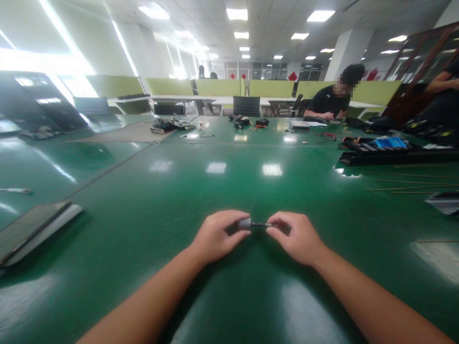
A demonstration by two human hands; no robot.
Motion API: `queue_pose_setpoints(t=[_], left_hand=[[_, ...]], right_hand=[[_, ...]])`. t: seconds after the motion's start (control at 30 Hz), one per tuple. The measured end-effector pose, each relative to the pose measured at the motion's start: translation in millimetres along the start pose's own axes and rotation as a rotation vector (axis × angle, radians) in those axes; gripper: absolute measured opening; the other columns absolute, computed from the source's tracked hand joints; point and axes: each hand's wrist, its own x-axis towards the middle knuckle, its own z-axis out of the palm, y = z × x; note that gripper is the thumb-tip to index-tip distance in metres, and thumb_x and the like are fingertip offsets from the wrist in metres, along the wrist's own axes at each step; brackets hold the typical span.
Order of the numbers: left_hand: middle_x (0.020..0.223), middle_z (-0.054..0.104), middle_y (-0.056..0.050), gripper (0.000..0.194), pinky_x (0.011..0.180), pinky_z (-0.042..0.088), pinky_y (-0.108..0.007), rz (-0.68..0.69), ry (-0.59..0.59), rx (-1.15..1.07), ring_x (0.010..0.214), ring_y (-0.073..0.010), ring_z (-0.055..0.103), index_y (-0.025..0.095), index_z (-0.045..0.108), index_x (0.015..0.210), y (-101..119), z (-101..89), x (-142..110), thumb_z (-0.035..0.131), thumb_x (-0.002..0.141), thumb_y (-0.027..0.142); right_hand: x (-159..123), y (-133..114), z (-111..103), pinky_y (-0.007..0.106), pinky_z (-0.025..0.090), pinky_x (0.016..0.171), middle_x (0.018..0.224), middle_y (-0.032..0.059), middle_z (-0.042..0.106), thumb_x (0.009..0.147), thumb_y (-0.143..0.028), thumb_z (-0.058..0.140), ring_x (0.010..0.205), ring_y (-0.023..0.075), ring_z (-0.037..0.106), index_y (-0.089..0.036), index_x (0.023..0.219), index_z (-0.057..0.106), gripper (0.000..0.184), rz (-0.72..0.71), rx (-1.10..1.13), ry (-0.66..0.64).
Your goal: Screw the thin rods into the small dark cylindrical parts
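Between thumb and fingers, my left hand (218, 236) grips a small grey cylinder (245, 224). A thin dark rod (258, 224) runs from the cylinder's right end to my right hand (296, 234), whose thumb and fingertips pinch its far end. The rod lies level, pointing left to right. Whether rod and cylinder are one piece I cannot tell. Both hands are just over the glossy green table (150, 200), near its front. My fingers cover part of the cylinder and the rod's right tip.
A flat panel-like object (36, 229) lies at the left. Thin rods (412, 181) and a black tray (390, 156) with a blue item are at the right. Small parts (242, 122) sit farther back. A person (332, 98) works across the table; another person's arm shows far right.
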Motion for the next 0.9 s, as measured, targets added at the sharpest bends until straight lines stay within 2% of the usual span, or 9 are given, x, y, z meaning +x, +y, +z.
queue_pose_setpoints(t=[0.9], left_hand=[[0.105, 0.075, -0.005, 0.030, 0.089, 0.057, -0.033, -0.015, -0.007, 0.011, 0.095, -0.0196, 0.071, 0.022, 0.069, 0.109, -1.2, -2.2, -0.1, 0.073, 0.081, 0.030]], right_hand=[[0.7, 1.8, -0.1, 0.028, 0.047, 0.067, 0.078, 0.0019, 0.073, 0.083, -0.021, 0.066, 0.070, 0.0178, 0.066, -0.020, 0.086, 0.072, 0.007, 0.010, -0.005, -0.010]])
